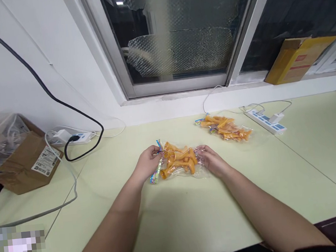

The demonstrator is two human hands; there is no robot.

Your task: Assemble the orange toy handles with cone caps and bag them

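A clear plastic bag of orange toy-like pieces lies just above or on the pale green table, between my two hands. Its narrow, brightly printed header strip is at the left end. My left hand pinches the bag by that strip, thumb and fingers closed. At the opposite end, my right hand grips the clear plastic edge with its fingers bent around it. The orange pieces look hollow and flared at one end; their exact kind is unclear. Farther back and to the right lie similar bags of orange pieces.
A white power strip with plugs sits at the back right, another power strip at the back left. A black cable hangs down the wall. An opened cardboard box stands left; a yellow carton leans against the window.
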